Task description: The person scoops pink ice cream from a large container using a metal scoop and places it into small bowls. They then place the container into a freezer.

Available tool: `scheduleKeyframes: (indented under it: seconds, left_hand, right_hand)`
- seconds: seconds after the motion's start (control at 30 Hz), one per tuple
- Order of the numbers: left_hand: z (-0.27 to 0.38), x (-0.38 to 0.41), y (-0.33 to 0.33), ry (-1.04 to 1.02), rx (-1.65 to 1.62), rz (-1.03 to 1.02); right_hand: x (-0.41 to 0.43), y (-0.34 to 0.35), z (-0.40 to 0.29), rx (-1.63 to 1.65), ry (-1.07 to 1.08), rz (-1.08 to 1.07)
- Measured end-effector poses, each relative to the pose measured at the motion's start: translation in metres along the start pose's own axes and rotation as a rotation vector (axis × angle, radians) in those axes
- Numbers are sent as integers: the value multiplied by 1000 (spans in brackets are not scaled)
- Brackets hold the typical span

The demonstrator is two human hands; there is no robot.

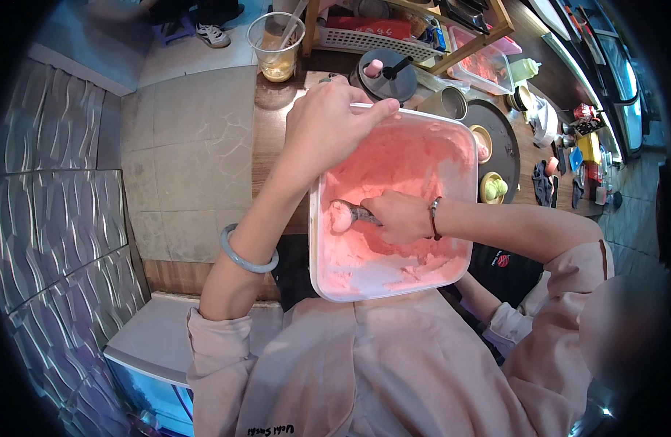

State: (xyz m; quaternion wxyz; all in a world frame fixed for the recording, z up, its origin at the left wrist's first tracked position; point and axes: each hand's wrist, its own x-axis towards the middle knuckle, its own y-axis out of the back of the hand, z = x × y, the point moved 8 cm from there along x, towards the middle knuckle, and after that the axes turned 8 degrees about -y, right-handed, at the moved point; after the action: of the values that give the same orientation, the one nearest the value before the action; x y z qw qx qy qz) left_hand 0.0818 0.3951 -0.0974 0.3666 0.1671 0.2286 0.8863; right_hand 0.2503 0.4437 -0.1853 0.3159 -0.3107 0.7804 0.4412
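Observation:
A white plastic tub stands tilted against my front, its walls and floor smeared with pink ice cream. At the far rim, my left hand grips the tub with the thumb over the edge. Inside it, my right hand holds an ice cream scoop by the handle. A rounded lump of pink ice cream sits in the scoop's head, near the tub's left wall. To the right, a dark round tray carries a small bowl of green ice cream and another of pink.
Beyond the tub are a dark-lidded container, a metal cup and a plastic cup with a straw. A clear box of pink food stands farther back. Another person's forearm shows below my right arm.

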Motion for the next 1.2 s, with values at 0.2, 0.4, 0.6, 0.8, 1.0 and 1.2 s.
scheduleKeyframes:
  seconds: [0.2,0.4,0.6,0.8,1.0,1.2]
  left_hand:
    - [1,-1,0,14,-17,-6]
    - [1,0,-2,24,-35,-41]
    - [-3,1,-2,-10,-10,-10]
    - [6,3,3,-36,-4,-47]
    - [2,-5,5,-21,26,-36]
    - [-1,-1,8,-53,53,-6]
  right_hand:
    - [-3,4,-6,-56,9,-30]
    - [-10,5,-19,-55,21,-84]
    - [-11,5,-29,-114,161,-45]
    - [-28,-3,-51,54,149,-294]
    - [-40,-3,-42,114,128,-413]
    - [-19,27,-41,-273,126,55]
